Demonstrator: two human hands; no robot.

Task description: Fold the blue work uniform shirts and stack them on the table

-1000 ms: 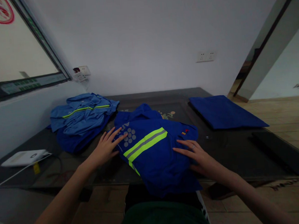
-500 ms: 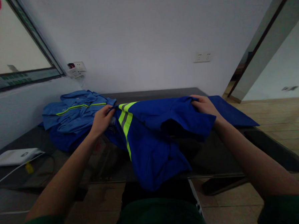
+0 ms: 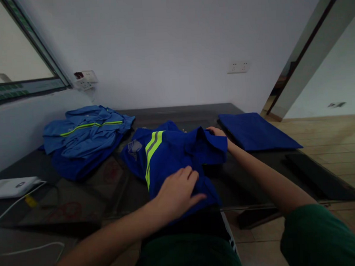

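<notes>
A blue work garment [image 3: 173, 143] is spread, rumpled, across the middle of the worktop [image 3: 155, 112], its lower part drawn toward the near edge and partly covered by the left arm. It is crossed by a yellow-green and grey reflective band [image 3: 153, 146], and a pale print [image 3: 134, 146] is shown left of that.

The left hand [image 3: 179, 190] is placed over the garment's near part, back upward, with the fingers loosely bent and the thumb spread well away from them; whether the cloth is touched cannot be told. The right hand [image 3: 216, 131] is set at the garment's far right corner, beside a raised, open-ended fold. Its fingers are bent but partly hidden by the cloth, so how firmly they are closed, or whether the fabric is gripped, cannot be told.

At the left, a light blue garment [image 3: 86, 135] is heaped on darker blue cloth [image 3: 75, 168]. Nearer, a white device [image 3: 13, 187] is joined to a white cable [image 3: 17, 205]. To the right, a flat blue cloth [image 3: 259, 132] is laid, with a dark flat object [image 3: 321, 177] placed nearer the worktop's right end.
</notes>
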